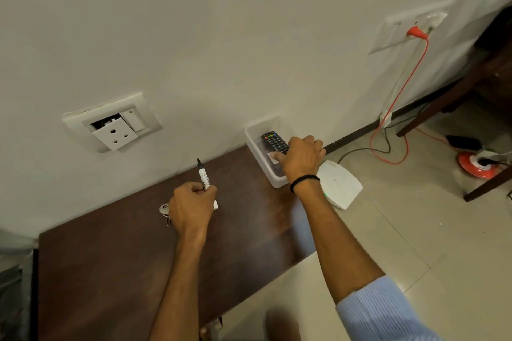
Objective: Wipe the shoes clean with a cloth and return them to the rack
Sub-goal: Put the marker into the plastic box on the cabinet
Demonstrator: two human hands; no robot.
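Since no shoes, cloth or rack are showing anywhere in view, the wiping is looking not yet begun, with every step still lying ahead. Over the brown table, the left hand is gripping a black-capped marker upright. At its two o'clock, the right hand is reaching into a clear plastic box, fingers curled; whether it is holding anything I cannot tell. That box is containing a black remote control and a pale card-like piece by the fingertips.
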